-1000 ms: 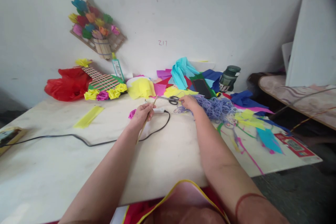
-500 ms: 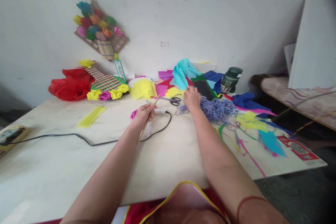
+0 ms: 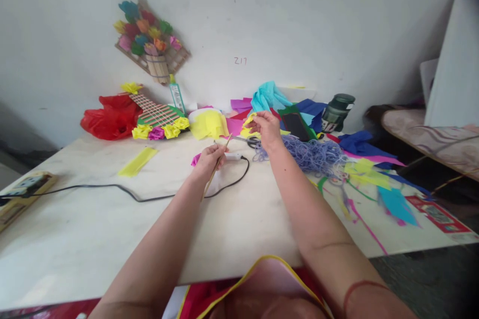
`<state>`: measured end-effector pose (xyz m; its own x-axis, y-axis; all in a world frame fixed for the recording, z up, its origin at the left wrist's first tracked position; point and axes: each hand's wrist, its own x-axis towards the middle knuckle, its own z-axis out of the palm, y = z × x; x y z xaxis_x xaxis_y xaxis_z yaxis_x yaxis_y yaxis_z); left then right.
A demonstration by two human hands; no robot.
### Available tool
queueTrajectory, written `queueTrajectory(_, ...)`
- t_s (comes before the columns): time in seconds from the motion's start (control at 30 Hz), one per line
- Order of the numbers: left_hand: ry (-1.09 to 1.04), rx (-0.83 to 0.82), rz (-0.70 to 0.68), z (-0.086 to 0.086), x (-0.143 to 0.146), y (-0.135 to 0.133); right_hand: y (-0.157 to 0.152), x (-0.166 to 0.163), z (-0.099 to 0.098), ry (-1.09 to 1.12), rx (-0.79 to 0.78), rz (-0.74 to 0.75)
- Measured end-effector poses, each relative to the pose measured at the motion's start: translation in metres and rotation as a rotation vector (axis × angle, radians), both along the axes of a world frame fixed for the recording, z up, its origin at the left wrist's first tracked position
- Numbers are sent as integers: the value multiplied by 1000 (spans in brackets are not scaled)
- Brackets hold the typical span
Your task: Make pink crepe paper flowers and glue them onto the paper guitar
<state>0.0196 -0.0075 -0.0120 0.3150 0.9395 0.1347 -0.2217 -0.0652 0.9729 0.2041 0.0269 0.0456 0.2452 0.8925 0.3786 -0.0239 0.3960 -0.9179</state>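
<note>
My left hand [image 3: 209,159] is closed round a thin wooden stick [image 3: 217,167] that slants across it, just above the white table [image 3: 93,229]. A small pink paper piece [image 3: 195,160] lies beside that hand. My right hand [image 3: 266,129] is raised a little over the table and pinches a piece of yellow paper [image 3: 250,119]. Black-handled scissors [image 3: 253,140] lie just under the right hand. A white glue gun [image 3: 234,156] with a black cable [image 3: 123,190] rests between the two hands.
A purple yarn heap [image 3: 310,152] lies right of my right hand, with coloured paper scraps [image 3: 370,174] beyond. Yellow paper [image 3: 209,124], a red bag [image 3: 112,115], a stick-and-flower craft [image 3: 159,119], a dark jar [image 3: 337,112] and a phone [image 3: 295,126] line the back. A yellow strip [image 3: 137,161] lies left.
My right hand has left the scissors and yarn, moved back and up, and now pinches a yellow paper piece. The left hand has kept the stick almost still.
</note>
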Motion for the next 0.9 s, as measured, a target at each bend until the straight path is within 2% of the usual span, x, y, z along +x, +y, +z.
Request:
queueTrajectory(0.07, -4, -4, 7, 0, 0, 0, -3, -4, 1, 21, -54, 65)
queueTrajectory(0.2, -1, -4, 15, 2, 1, -1, -5, -8, -1, -85, -128, 48)
queueTrajectory(0.4, -8, -6, 18, 4, 1, -2, -11, -4, 10, 108, -45, 230)
queueTrajectory(0.5, -20, -9, 27, 4, 0, -3, -13, -2, 13, 87, -34, 244)
queueTrajectory(0.63, -53, 9, 63, 7, 1, -3, -14, -5, 9, 26, -94, 228)
queueTrajectory(0.9, -188, -13, 117, 11, 4, -5, -13, -23, -5, -64, -234, 370)
